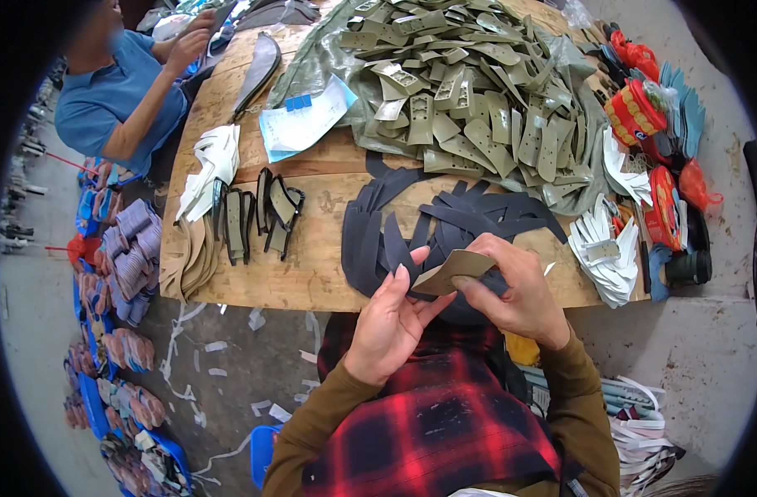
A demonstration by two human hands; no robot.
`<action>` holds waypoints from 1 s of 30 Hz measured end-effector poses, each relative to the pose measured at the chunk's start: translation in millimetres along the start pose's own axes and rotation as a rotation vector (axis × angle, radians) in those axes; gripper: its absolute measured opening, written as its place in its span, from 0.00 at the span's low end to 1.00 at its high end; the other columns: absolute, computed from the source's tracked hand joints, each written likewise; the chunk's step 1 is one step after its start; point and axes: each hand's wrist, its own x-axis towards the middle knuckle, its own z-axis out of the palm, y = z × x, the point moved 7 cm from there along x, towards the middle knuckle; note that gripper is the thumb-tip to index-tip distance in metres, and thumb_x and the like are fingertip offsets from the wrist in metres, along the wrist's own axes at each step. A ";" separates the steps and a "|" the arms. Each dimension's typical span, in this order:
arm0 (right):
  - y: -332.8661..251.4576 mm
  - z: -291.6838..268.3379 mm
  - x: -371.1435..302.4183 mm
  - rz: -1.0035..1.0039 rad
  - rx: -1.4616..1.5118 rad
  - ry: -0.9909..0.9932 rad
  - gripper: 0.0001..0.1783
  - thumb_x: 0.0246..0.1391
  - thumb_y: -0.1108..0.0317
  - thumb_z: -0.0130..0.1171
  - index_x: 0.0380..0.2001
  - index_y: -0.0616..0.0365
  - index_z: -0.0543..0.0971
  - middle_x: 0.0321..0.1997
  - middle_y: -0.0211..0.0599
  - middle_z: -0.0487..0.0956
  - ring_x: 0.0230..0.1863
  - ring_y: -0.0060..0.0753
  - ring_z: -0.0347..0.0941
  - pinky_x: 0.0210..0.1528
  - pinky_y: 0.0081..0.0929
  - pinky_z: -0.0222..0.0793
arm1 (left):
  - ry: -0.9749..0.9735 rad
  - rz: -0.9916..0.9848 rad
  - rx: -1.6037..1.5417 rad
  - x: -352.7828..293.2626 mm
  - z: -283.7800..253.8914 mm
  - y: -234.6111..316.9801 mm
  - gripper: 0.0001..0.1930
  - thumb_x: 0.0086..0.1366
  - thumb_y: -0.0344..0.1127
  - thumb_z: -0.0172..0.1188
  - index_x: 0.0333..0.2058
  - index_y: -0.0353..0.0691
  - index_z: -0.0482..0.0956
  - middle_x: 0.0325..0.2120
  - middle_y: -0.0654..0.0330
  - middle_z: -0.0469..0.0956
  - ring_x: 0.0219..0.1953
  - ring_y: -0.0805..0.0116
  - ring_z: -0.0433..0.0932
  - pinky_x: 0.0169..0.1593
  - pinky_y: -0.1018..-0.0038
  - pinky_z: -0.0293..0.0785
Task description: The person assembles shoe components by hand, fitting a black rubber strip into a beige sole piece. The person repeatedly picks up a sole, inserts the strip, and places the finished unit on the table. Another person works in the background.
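Note:
My right hand (523,290) pinches a flat khaki shoe-part piece (451,270) between its thumb and fingers, above the near edge of the table. Palm up beside it, my left hand (387,325) has its fingers apart; the fingertips reach the piece's left end, and whether they press on it I cannot tell. Just beyond both hands lies a heap of dark curved fabric strips (470,211). Farther back rises a large pile of similar khaki pieces (486,124), some with small holes, on a greenish plastic sheet (312,62).
On the wooden table (320,282), bundles of khaki pieces with black edging (279,211), white strips (209,170), tan strips (188,257) and a paper sheet (308,120) lie left. More white strips (604,253) sit right. A person (130,99) works far left near stacked bundles (130,248).

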 end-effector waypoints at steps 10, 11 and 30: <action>1.2 1.6 0.9 0.004 -0.029 -0.004 0.10 0.48 0.75 0.64 0.31 0.64 0.74 0.26 0.42 0.72 0.24 0.46 0.72 0.25 0.35 0.65 | 0.015 -0.008 -0.002 -0.2 0.6 -0.9 0.22 0.78 0.44 0.37 0.63 0.39 0.61 0.54 0.53 0.72 0.56 0.63 0.73 0.64 0.60 0.68; 1.3 1.6 0.9 0.005 -0.029 -0.006 0.10 0.48 0.75 0.64 0.31 0.64 0.74 0.26 0.42 0.71 0.24 0.46 0.72 0.25 0.35 0.65 | 0.015 -0.007 0.002 -0.1 0.7 -0.9 0.22 0.78 0.44 0.37 0.63 0.39 0.61 0.54 0.53 0.72 0.56 0.63 0.73 0.64 0.60 0.68; -43.3 0.7 -20.0 -0.362 -0.285 0.077 0.16 0.39 0.77 0.65 0.35 0.65 0.75 0.35 0.44 0.78 0.33 0.44 0.78 0.41 0.37 0.80 | 0.002 0.313 0.931 -14.2 26.0 66.3 0.18 0.74 0.39 0.48 0.51 0.31 0.75 0.44 0.51 0.81 0.45 0.68 0.80 0.50 0.71 0.76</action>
